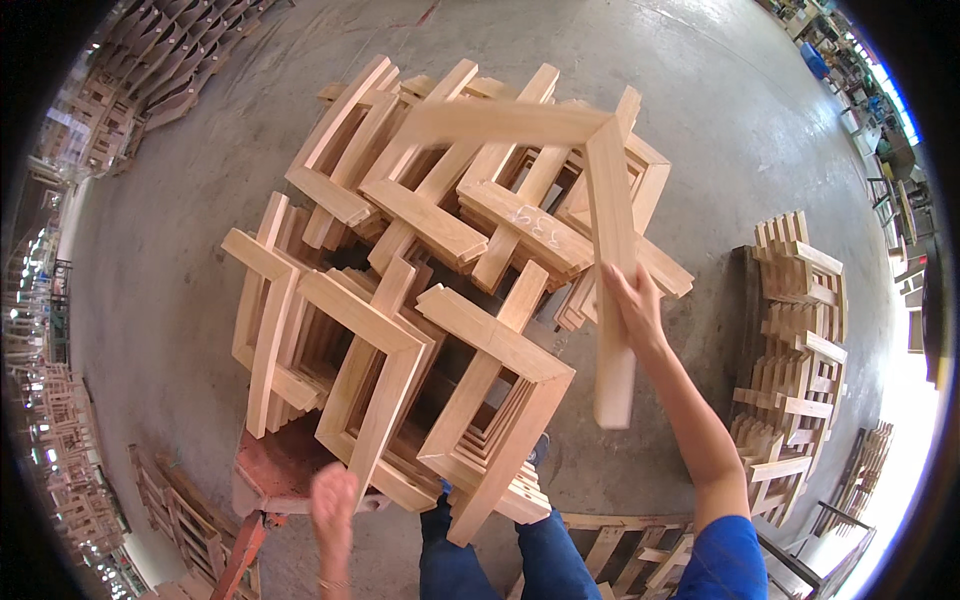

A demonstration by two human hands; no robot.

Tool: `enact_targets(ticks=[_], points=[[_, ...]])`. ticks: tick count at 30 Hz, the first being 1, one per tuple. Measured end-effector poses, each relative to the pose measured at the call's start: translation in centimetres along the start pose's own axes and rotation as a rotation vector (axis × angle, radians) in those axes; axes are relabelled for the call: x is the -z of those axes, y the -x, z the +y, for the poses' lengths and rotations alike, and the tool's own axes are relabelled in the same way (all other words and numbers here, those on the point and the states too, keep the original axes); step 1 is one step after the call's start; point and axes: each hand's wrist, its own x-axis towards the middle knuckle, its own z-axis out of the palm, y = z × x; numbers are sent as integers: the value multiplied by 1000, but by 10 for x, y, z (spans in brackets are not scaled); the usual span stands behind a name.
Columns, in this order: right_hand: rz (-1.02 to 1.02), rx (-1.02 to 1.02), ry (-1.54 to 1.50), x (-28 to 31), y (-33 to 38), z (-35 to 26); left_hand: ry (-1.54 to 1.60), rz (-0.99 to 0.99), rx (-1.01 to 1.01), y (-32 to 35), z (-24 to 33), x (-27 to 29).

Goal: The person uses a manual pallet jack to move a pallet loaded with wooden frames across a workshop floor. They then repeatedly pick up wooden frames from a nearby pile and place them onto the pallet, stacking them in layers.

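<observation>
In my right hand (632,305) is an L-shaped wooden frame piece (609,205), gripped by its long upright leg. Its other leg, blurred by motion, stretches left above the stacked wooden frames (495,340). Those stacks are pale, mitred at the corners and piled in several groups in front of me. My left hand (333,505) is low at the left, beside the near stack and over a red metal cart part (285,465). Motion smears its fingers, and no object shows in it. One piece in the middle stack carries handwritten marks.
More stacked wooden frames (800,370) stand at the right. Slatted wooden pallets (625,560) lie near my legs and another slatted pallet (185,515) at the lower left. Curved wooden parts (165,50) are piled at the far left. Grey concrete floor (690,110) surrounds the stacks.
</observation>
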Motion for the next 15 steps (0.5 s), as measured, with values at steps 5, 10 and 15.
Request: enact_targets(ticks=[5,10,15], points=[[74,-85,-177,-67,-115,12,-29,173,568,111,-130,23],[126,-266,-325,-126,-185,36,113,188,639,191,-169,31],[316,-185,-276,-140,-228,59,68,232,819,213,-198,42]])
